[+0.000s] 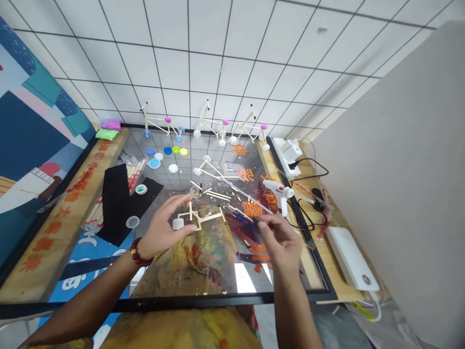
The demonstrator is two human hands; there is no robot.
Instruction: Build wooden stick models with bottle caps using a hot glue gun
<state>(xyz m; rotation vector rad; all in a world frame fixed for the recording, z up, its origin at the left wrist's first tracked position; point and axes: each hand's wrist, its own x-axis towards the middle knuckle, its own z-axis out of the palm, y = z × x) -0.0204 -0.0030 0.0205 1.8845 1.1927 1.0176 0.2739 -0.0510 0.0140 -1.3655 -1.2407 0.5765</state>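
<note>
My left hand [169,220] is closed round a small wooden-stick frame [209,218], its thumb and fingers on the left end. The frame has a forked end and a crossbar with a dark tip at the right. A white round piece [178,223] shows beside the palm; I cannot tell whether it is attached. My right hand [279,237] is pinched over the right side of the glass, with something small and dark at the fingertips that I cannot make out. Close to those fingertips lies a blue-handled tool [243,219]. A white glue gun [278,194] lies just beyond my right hand.
Three stick tricycle models [214,127] stand along the back. A partial frame with white wheels [210,167], loose sticks [218,195] and scraps lie mid-table. Coloured caps [167,150] and black sheets [116,203] are at left. A power strip [285,155] and cables line the right.
</note>
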